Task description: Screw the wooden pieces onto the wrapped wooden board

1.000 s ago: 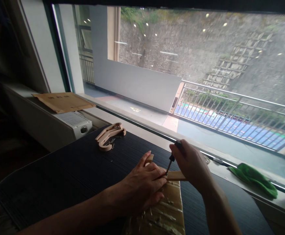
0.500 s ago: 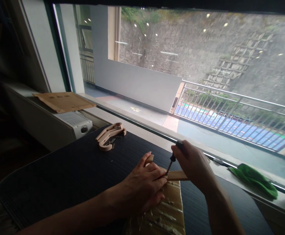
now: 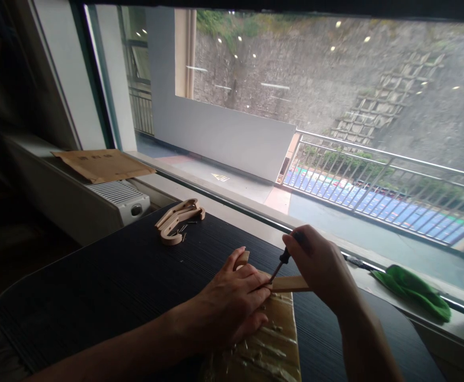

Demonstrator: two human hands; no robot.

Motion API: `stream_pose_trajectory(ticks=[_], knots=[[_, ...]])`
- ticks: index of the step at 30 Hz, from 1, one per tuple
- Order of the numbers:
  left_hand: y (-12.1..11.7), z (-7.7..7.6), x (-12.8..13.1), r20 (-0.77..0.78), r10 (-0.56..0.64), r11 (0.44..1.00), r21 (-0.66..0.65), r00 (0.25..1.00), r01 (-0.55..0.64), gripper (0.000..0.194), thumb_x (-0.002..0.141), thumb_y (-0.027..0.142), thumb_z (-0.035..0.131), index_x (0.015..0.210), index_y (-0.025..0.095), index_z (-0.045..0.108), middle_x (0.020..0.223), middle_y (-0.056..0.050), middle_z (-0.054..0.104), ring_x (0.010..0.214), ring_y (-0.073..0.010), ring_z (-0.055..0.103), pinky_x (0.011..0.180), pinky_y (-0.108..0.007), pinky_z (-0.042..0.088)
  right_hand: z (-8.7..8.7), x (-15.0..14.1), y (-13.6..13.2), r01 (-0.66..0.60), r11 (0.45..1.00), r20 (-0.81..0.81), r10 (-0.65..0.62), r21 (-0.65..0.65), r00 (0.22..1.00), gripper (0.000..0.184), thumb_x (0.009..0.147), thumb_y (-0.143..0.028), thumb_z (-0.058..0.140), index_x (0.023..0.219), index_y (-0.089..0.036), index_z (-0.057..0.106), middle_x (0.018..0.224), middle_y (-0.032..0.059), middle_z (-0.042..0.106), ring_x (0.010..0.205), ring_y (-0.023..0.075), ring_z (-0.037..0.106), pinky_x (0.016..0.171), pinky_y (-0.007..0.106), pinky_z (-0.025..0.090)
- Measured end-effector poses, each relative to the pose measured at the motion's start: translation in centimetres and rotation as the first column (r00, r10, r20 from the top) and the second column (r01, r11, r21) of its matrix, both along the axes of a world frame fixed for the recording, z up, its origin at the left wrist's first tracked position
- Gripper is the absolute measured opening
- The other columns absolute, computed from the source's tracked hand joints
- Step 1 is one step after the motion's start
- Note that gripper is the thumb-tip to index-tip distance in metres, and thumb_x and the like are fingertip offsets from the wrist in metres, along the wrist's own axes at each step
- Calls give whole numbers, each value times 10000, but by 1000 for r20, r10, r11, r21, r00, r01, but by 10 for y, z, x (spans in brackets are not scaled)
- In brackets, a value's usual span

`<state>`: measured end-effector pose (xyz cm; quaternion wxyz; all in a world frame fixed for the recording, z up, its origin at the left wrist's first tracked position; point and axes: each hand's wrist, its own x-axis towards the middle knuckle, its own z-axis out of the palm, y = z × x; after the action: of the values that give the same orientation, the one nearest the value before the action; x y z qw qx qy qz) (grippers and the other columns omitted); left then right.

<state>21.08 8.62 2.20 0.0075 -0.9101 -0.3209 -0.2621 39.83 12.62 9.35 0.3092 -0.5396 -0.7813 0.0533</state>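
My right hand [image 3: 321, 265] is closed round the dark handle of a screwdriver [image 3: 284, 258], whose shaft slants down to the left. Its tip meets a pale curved wooden hook [image 3: 290, 284] beside my left fingertips; any screw there is too small to make out. My left hand [image 3: 240, 297] grips the hook, fingers over its middle, with the curled end showing past the index finger. Beneath the hook lies a block wrapped in brown tape or shiny plastic [image 3: 275, 339], partly covered by my left hand.
Several similar wooden hooks [image 3: 172, 237] lie towards the back of the dark table [image 3: 108, 297], with loose screws [image 3: 182, 229] beside them. A brown paper envelope [image 3: 106, 164] rests at the left by the window. A green cloth [image 3: 413, 292] lies on the sill at right.
My right hand has shifted slightly right and turned, tilting the screwdriver handle further right while its tip stays in place. My left hand and the hook hold still.
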Motion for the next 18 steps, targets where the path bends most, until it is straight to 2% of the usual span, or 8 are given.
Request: stream_pose_trajectory(ticks=[4,8,11,14,18], knots=[[0,4,-1,-1,-2,1000,9,1000,2,350,925,390,488,1205,199,577,1246,-43,610,1138,-212,523,1158,-491,82,-2,-1,2,30,999,37,-31,35,999,322,877,-523,448,792,-227,541,561,-33,575,489,119,469,492,247,294],[0,5,0,3,-18,1000,-3,1000,18,362,919,404,496,1192,185,587,1237,-69,608,1131,-231,519,1151,-524,77,0,0,1,-63,998,-1,63,20,998,270,858,-473,484,887,-230,599,632,-17,626,523,118,520,503,242,329],[-1,4,0,3,-19,1000,-17,1000,19,367,918,402,498,1200,181,580,1241,-76,603,1135,-238,515,1148,-535,75,1,1,0,-121,993,-4,121,-7,993,245,880,-433,456,868,-235,598,665,-14,646,551,121,535,519,243,335],[-1,3,0,7,-17,999,-29,1000,17,375,925,400,486,1219,181,566,1257,-75,595,1157,-239,507,1149,-537,57,0,0,1,-70,998,-2,70,3,998,259,881,-457,462,833,-232,581,620,-21,625,516,121,506,503,243,310],[0,1,1,17,-29,999,-35,999,30,400,930,393,477,1263,180,538,1252,-79,599,1168,-239,503,1150,-543,45,-4,-2,3,25,997,1,-25,78,1000,298,893,-480,439,799,-222,555,544,-29,566,478,121,467,494,244,284]])
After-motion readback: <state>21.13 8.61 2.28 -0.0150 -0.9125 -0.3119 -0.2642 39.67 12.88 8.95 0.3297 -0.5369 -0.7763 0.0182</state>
